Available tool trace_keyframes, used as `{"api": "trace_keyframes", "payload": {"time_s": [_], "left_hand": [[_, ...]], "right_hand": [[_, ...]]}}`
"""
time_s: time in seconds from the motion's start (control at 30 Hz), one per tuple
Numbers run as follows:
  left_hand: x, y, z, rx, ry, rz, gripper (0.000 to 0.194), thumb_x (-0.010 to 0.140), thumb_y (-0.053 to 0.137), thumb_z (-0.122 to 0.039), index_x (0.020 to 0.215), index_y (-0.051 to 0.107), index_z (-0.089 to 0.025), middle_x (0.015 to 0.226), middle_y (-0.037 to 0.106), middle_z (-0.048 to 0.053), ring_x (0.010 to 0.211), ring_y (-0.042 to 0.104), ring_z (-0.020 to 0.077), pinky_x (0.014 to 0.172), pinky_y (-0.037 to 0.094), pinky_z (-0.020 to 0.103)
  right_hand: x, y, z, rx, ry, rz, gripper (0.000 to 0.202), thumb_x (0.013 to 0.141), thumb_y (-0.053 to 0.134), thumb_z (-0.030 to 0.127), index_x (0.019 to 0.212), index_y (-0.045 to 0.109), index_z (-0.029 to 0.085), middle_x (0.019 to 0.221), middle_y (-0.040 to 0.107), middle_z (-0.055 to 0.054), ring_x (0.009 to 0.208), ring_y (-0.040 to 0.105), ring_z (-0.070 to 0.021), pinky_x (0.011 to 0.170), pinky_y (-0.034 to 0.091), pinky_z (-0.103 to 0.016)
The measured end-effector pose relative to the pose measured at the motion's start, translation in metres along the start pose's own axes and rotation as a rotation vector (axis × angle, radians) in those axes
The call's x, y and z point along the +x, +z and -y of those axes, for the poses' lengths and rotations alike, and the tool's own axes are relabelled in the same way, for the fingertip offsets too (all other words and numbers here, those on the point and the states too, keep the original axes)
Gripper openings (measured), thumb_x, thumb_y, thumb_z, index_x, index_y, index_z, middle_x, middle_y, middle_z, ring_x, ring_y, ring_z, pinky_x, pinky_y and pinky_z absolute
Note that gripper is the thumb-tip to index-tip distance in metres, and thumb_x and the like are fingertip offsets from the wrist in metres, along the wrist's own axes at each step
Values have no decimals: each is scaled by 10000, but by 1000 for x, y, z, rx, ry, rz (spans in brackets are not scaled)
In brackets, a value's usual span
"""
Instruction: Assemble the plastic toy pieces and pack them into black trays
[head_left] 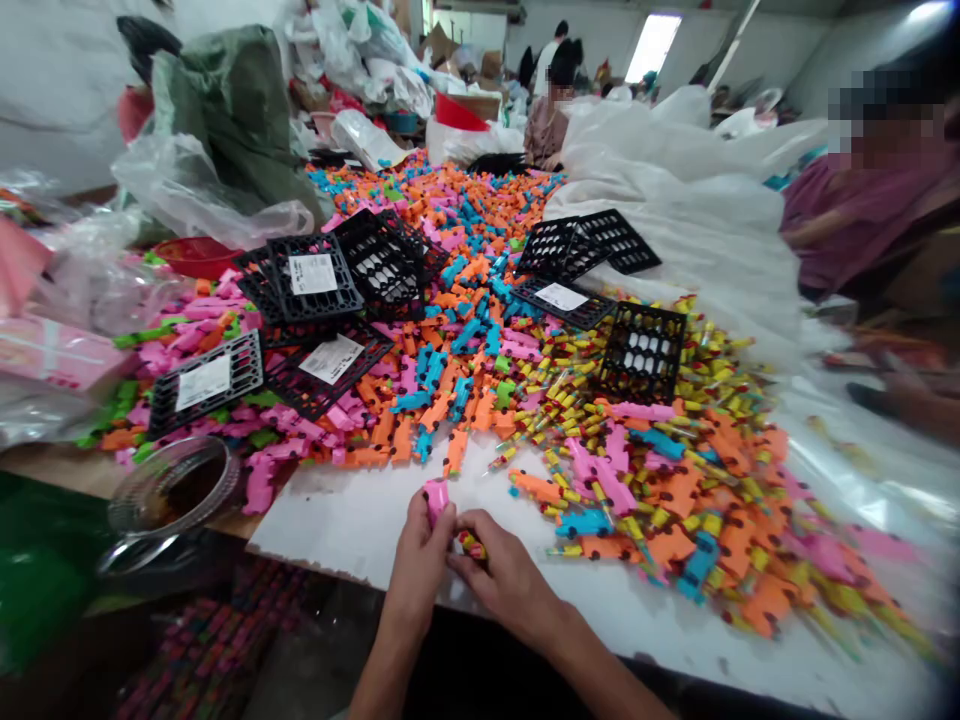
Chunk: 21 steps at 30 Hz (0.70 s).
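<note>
Near the table's front edge, my left hand (422, 550) is closed around a pink toy car (436, 497), whose top end sticks up past the fingers. Close beside it, my right hand (499, 570) pinches a small yellow and red piece (472, 545), mostly covered by the fingers. It resembles the little yellow, red-tipped tubes (570, 380) heaped on the right. An orange toy car (454, 453) lies on the white board (337, 520) just beyond my hands. To the right, orange, blue and pink cars (679, 490) lie mixed with the yellow tubes.
Black lattice trays with white labels (206, 382) lie on the heap at left, more black trays (643, 350) at right. A clear round container (176, 490) stands at the left edge. White plastic sheeting (675, 200) covers the right back. A person (862, 210) sits at far right.
</note>
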<state>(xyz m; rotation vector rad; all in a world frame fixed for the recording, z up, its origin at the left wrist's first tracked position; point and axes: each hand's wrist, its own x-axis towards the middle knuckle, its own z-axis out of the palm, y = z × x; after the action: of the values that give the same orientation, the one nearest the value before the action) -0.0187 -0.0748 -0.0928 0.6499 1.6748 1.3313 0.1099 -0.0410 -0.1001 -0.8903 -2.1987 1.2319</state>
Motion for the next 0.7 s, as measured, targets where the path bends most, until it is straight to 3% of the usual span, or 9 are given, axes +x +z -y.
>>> {"api": "trace_keyframes", "payload": {"time_s": [0.1,0.17,0.27,0.33,0.47,0.7], "left_hand": [[0,0,-4,-100,-75,71,608,791,593,-515,1269,343,-235,733,453,-83,527,412,72,489,316,200],[-1,-3,-7,-82,-91,124,587,785,587,-554,1220,383,-217,699,432,-87,490,379,68,462,279,202],[-7,-6,-12,83,-2,193,461,809,568,-540,1102,549,-185,777,555,-13,657,509,119,622,431,255],[-10,-6,-16,187,63,247,422,829,546,-524,1083,619,-195,869,617,28,793,559,158,753,465,297],[-16,2,-21,255,109,284,423,827,548,-516,1109,628,-211,979,669,49,873,602,189,774,477,307],[-21,12,-24,376,261,260,320,860,513,-478,1002,656,-229,956,680,42,902,604,191,810,477,307]], "right_hand": [[-5,-22,-3,131,117,-54,188,966,412,332,1105,465,217,836,609,-4,687,590,-133,634,489,-241],[-7,-37,-9,111,127,-104,196,961,432,351,1086,496,215,849,613,-15,732,599,-145,674,497,-263],[-8,-52,-15,50,59,-124,199,935,498,337,1088,559,226,993,652,-46,894,620,-172,807,491,-306],[-8,-57,-16,45,48,-138,216,926,512,324,1114,562,229,1028,661,-47,921,622,-173,810,488,-299],[-7,-60,-15,22,38,-143,163,929,520,322,1034,595,222,932,659,-28,833,614,-154,751,485,-265],[-11,-70,-18,6,-39,-183,202,933,529,325,1075,641,235,1040,695,-60,962,647,-178,861,513,-304]]}}
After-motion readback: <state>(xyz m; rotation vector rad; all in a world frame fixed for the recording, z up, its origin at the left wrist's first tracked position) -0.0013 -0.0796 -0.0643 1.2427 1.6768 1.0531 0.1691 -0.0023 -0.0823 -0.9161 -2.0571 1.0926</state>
